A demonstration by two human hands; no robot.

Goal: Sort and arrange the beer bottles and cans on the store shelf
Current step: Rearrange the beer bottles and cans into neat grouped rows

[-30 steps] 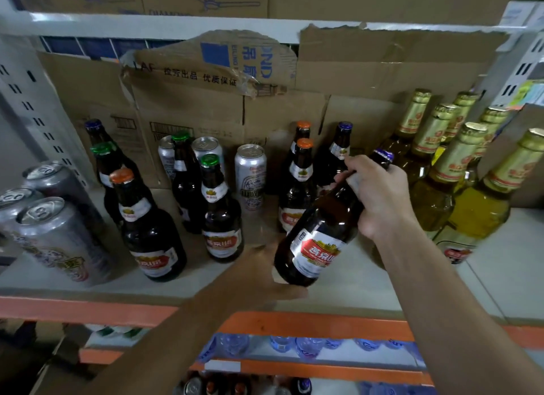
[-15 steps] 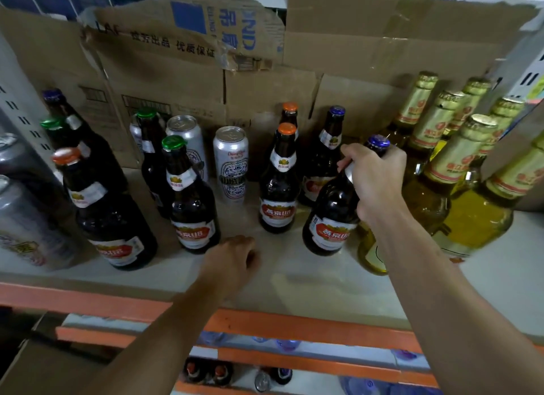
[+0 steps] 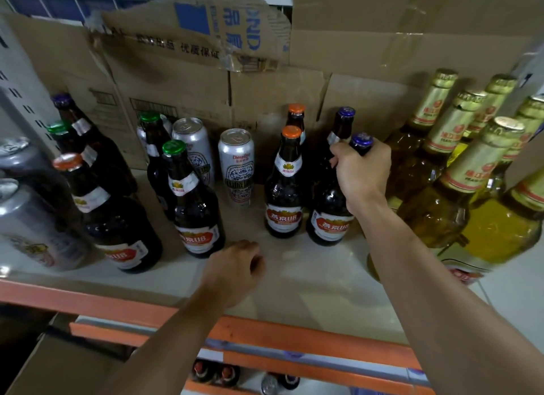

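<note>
My right hand (image 3: 360,173) grips the neck of a dark blue-capped bottle (image 3: 331,218), which stands upright on the white shelf (image 3: 309,279) beside an orange-capped bottle (image 3: 284,194). Behind them stand another blue-capped bottle (image 3: 341,126) and another orange-capped bottle (image 3: 295,116). My left hand (image 3: 235,271) hovers low over the shelf front, fingers loosely curled, holding nothing. Green-capped bottles (image 3: 191,200) and silver cans (image 3: 237,166) stand to the left.
Golden bottles with gold foil necks (image 3: 459,182) crowd the right side. Large silver cans (image 3: 26,218) and dark bottles (image 3: 109,218) fill the far left. Cardboard boxes (image 3: 368,55) line the back. An orange rail (image 3: 294,332) edges the shelf; more bottles sit below.
The blue-capped bottle went from tilted in both hands to upright on the shelf beside the orange-capped one. My left hand let go and drew back toward the shelf front.
</note>
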